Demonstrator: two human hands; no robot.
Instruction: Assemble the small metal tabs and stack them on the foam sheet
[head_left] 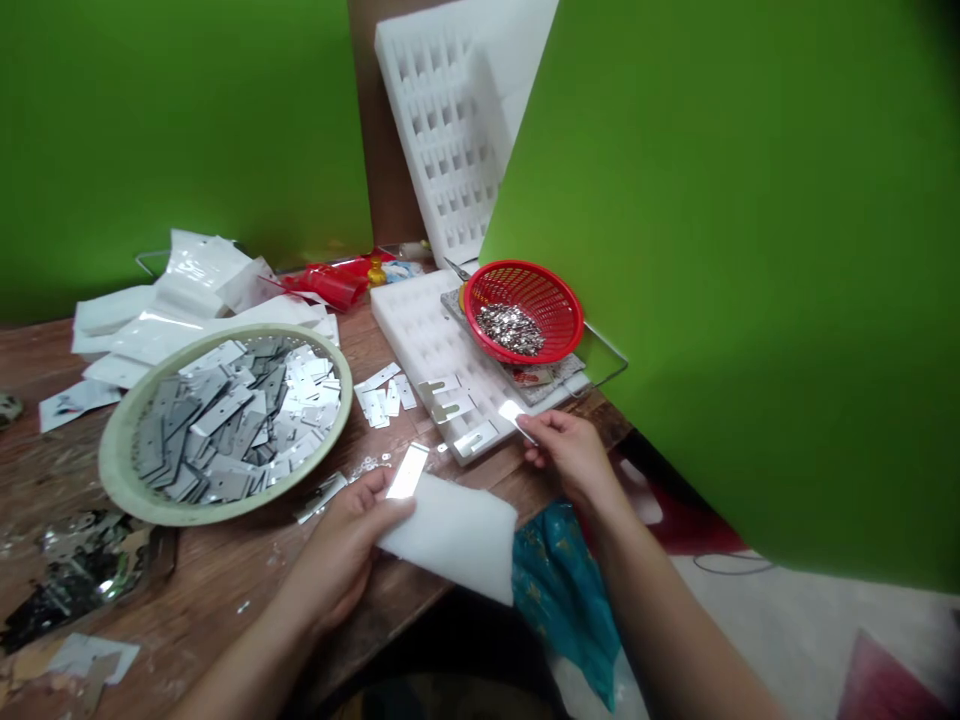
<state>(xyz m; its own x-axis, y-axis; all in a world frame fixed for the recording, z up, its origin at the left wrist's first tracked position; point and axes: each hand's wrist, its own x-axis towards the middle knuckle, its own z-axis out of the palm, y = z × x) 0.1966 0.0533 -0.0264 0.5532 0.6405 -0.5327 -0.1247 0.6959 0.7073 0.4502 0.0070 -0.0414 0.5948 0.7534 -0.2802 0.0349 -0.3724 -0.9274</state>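
My left hand (360, 530) pinches a flat, shiny metal plate (409, 472) by its lower end, thumb on top. Under that plate a white foam sheet (457, 535) reaches over the table's front edge. My right hand (566, 450) grips another bright metal plate (516, 415) at the near right corner of a white foam tray (409, 320). Several slotted metal plates (450, 405) lie along the tray's near end. Left of my hands stands a pale green basin (116, 440) heaped with metal plates (240, 420).
A red basket (566, 310) of small metal parts sits on the foam tray. Loose plates (386, 395) and small washers (367, 464) lie on the wooden table. White wrappers (165, 310) are behind the basin. Green panels (720, 280) rise at the right and back. A teal cloth (566, 590) hangs at the edge.
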